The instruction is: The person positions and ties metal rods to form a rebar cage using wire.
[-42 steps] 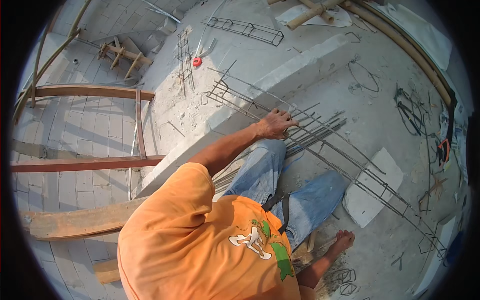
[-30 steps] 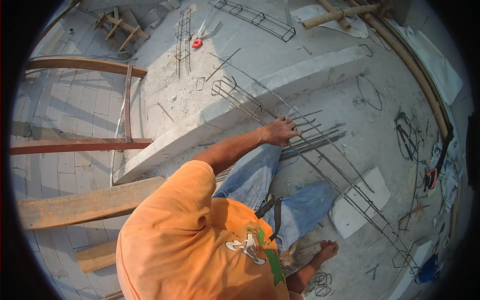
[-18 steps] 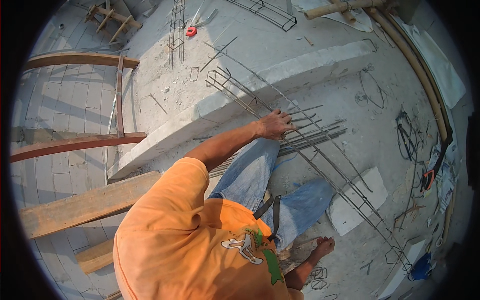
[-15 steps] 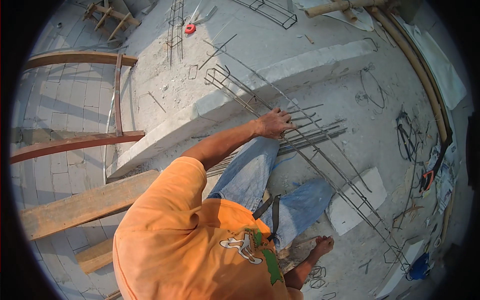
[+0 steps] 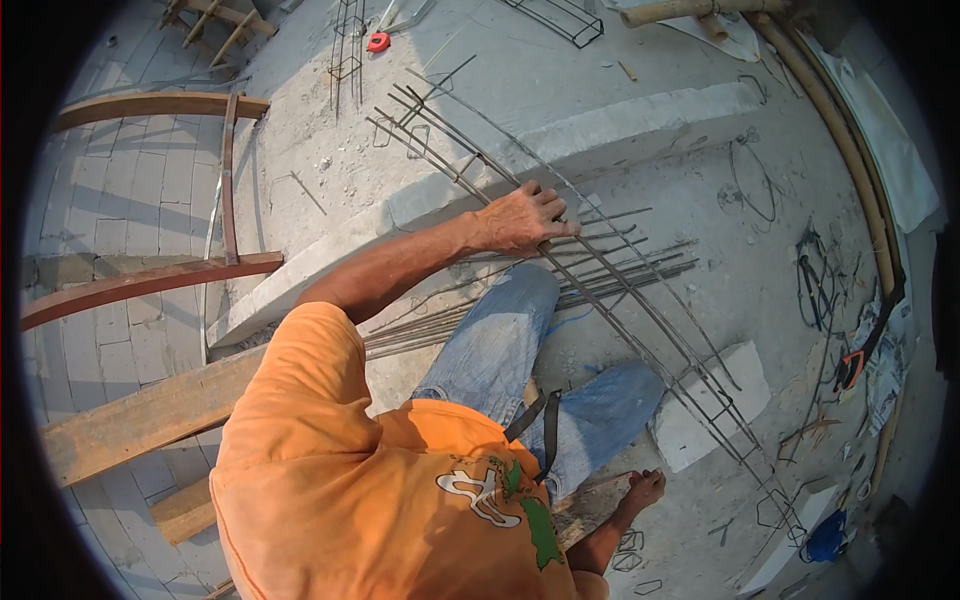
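Observation:
A long rebar cage (image 5: 620, 286) of thin steel bars lies slantwise before me, from the far left to the near right. Its far end crosses over a low concrete curb (image 5: 420, 205). My left hand (image 5: 524, 219) is closed around the cage's bars just above my knee. Beneath it, several loose steel rods (image 5: 627, 285) lie in a bundle on the floor. Low beside my thigh, my right hand (image 5: 645, 489) has its fingers curled; whatever is in them is hidden. Small bent wire stirrups (image 5: 628, 545) lie near that hand.
A white slab (image 5: 715, 410) lies under the cage's near part. Wooden planks (image 5: 150, 408) and curved reddish beams (image 5: 160, 290) are on the left. A red tape measure (image 5: 378, 42) sits beyond the curb. Pliers (image 5: 808, 275), a blue object (image 5: 828, 537) and bamboo poles (image 5: 845, 110) are on the right.
My left hand has moved a little to the left and away from me, and the cage's far end has shifted the same way. My right hand has hardly moved.

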Available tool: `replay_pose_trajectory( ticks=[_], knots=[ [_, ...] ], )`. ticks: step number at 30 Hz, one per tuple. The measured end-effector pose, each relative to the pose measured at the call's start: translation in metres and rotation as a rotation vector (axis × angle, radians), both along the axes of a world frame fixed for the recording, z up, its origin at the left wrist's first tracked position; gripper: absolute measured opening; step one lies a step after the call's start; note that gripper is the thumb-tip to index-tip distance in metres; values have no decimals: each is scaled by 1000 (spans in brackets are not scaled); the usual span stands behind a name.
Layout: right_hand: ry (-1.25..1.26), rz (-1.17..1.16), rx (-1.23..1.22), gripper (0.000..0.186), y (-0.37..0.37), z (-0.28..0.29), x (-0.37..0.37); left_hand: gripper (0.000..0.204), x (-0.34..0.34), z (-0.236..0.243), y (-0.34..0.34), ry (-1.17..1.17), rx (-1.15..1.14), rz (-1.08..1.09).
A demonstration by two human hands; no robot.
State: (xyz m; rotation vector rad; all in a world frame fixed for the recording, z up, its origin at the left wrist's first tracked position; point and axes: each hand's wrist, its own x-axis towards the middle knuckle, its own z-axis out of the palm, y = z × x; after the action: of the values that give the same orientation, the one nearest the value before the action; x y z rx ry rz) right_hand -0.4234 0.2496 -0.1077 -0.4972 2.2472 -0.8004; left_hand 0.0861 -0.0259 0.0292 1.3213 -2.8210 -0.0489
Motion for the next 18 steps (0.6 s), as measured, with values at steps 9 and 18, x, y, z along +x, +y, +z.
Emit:
replay_pose_trajectory(
  ticks=[9, 18],
  knots=[
    [54, 140, 79, 36, 15, -21, -13, 55, 70, -32, -10, -70, 109, 75],
    [17, 258, 73, 34, -16, -10, -6, 58, 77, -67, -6, 40, 73, 34]
  ],
)
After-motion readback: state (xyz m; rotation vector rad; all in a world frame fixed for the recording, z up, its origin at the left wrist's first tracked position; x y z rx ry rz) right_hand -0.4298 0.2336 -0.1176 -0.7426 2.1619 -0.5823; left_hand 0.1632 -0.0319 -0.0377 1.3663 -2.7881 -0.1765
